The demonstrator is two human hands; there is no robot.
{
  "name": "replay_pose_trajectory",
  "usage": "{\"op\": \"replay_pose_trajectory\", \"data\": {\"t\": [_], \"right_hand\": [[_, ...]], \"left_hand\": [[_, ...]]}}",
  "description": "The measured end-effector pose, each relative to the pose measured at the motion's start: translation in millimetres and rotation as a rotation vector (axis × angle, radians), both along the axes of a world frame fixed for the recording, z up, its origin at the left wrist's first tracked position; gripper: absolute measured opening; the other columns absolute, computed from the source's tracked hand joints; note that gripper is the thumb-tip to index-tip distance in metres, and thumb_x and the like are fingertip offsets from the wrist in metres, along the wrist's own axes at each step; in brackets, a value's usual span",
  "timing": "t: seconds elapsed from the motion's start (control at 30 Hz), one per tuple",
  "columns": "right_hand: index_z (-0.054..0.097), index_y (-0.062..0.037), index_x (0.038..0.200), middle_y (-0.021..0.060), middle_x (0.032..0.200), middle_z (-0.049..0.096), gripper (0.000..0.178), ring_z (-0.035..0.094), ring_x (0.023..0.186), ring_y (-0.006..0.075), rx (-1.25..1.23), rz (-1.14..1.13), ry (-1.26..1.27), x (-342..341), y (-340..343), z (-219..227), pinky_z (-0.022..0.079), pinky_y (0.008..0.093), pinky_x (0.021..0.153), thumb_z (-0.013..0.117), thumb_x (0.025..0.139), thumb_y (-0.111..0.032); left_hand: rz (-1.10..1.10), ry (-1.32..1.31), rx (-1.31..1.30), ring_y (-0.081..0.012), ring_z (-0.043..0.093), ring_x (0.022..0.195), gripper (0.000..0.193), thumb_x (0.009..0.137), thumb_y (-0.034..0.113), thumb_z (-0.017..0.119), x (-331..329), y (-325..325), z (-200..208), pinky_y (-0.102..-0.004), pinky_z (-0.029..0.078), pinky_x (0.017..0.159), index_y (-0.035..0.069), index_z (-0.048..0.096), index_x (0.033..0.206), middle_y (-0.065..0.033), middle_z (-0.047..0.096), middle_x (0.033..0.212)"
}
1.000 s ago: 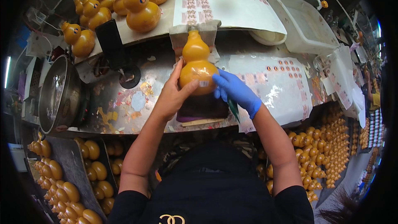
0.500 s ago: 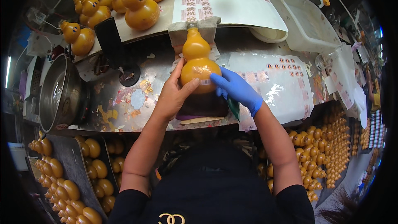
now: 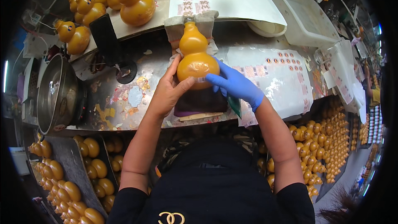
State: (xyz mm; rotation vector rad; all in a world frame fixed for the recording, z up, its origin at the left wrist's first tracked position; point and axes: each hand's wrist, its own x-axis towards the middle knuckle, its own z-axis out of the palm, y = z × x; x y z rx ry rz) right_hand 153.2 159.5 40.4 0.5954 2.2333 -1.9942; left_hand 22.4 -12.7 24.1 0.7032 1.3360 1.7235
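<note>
While the bare left hand grasps the left side of the bottle, thumb by the label, the gloved right hand has its fingers against the right side of the lower bulb; can't tell if it grips. Green piece shows under the right hand, can't tell if held. Bottle is yellow, gourd-shaped, at the middle of the surface, neck pointing away from the person, at a grey cloth. Sticker sheet right of the bottle, white sheet beyond it, next to a tub. Left side: dark phone on a stand, metal pan. More gourds upper left, others below the surface on both sides.
</note>
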Motion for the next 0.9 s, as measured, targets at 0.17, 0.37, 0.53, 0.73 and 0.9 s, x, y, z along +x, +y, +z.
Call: {"op": "replay_pose_trajectory", "data": {"t": [0.17, 0.37, 0.53, 0.73, 0.9], "right_hand": [[0.032, -0.0057, 0.145, 0.0091, 0.105, 0.063, 0.079, 0.059, 0.075, 0.0119, 0.006, -0.049, 0.014, 1.0, -2.3, -0.4, 0.049, 0.0262, 0.073, 0.066, 0.086, -0.046], [0.034, -0.0055, 0.144, 0.0089, 0.106, 0.063, 0.078, 0.059, 0.076, 0.0119, 0.006, -0.071, 0.019, 2.2, -4.4, -0.5, 0.05, 0.0262, 0.073, 0.068, 0.086, -0.044], [0.033, -0.0062, 0.145, 0.008, 0.106, 0.063, 0.078, 0.059, 0.076, 0.0118, -0.018, -0.063, 0.005, 3.8, -5.2, 4.7, 0.049, 0.0255, 0.073, 0.067, 0.086, -0.045], [0.035, -0.0063, 0.145, 0.0078, 0.104, 0.063, 0.077, 0.059, 0.075, 0.0112, -0.021, -0.065, -0.027, 5.3, -4.9, 7.1, 0.048, 0.0243, 0.071, 0.063, 0.088, -0.049], [0.038, -0.0056, 0.143, 0.0078, 0.101, 0.063, 0.076, 0.059, 0.073, 0.0105, 0.015, -0.103, -0.006, 2.7, -4.8, -5.1, 0.047, 0.0235, 0.069, 0.058, 0.089, -0.055]], "left_hand": [[-0.014, 0.045, 0.006, -0.0212, 0.043, 0.128, 0.085, 0.086, 0.018, 0.071, 1.7, 3.8, 3.0, -0.0327, 0.035, 0.106, -0.003, 0.017, 0.148, -0.0143, 0.04, 0.141], [-0.034, 0.071, 0.048, -0.0211, 0.044, 0.127, 0.086, 0.086, 0.018, 0.071, 0.2, 2.0, -3.2, -0.0325, 0.036, 0.105, -0.002, 0.016, 0.149, -0.0141, 0.04, 0.14], [-0.031, 0.085, 0.041, -0.0213, 0.044, 0.127, 0.085, 0.086, 0.019, 0.071, -0.5, 2.2, -1.2, -0.0326, 0.036, 0.105, -0.003, 0.017, 0.148, -0.0144, 0.04, 0.14], [0.002, 0.077, 0.012, -0.021, 0.046, 0.125, 0.081, 0.088, 0.026, 0.069, -3.0, 5.4, -3.6, -0.032, 0.037, 0.105, -0.004, 0.023, 0.147, -0.0153, 0.045, 0.136], [0.011, 0.07, -0.006, -0.0206, 0.048, 0.123, 0.079, 0.088, 0.028, 0.069, -1.5, 8.0, -1.1, -0.0314, 0.037, 0.104, -0.005, 0.026, 0.145, -0.0158, 0.047, 0.134]]}}
